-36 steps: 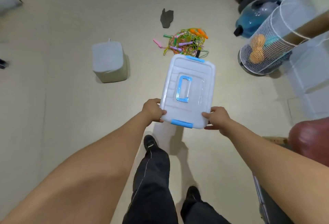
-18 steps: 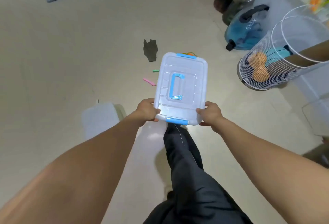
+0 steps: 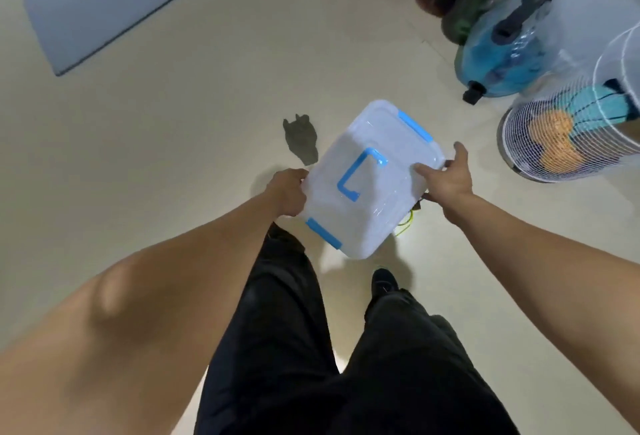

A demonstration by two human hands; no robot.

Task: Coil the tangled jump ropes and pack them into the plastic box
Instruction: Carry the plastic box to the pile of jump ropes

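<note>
I hold a translucent plastic box (image 3: 391, 199) with a closed lid, blue clasps and a blue handle, above the floor in front of me. My left hand (image 3: 289, 192) grips its left side and my right hand (image 3: 448, 176) grips its right side. The box is turned at an angle, one clasp pointing toward me. The tangled jump ropes are almost wholly hidden under the box; only a bit of yellow-green rope (image 3: 407, 225) shows below its right edge.
A dark scrap (image 3: 300, 138) lies on the beige floor beyond the box. A white wire basket with balls (image 3: 561, 137) and a blue water jug (image 3: 502, 54) stand at the right. A grey mat (image 3: 114, 2) lies far left. My legs are below.
I have stepped forward over the rope pile, which is now hidden beneath the box. The box has rotated clockwise in my hands. The grey block on the left is out of view.
</note>
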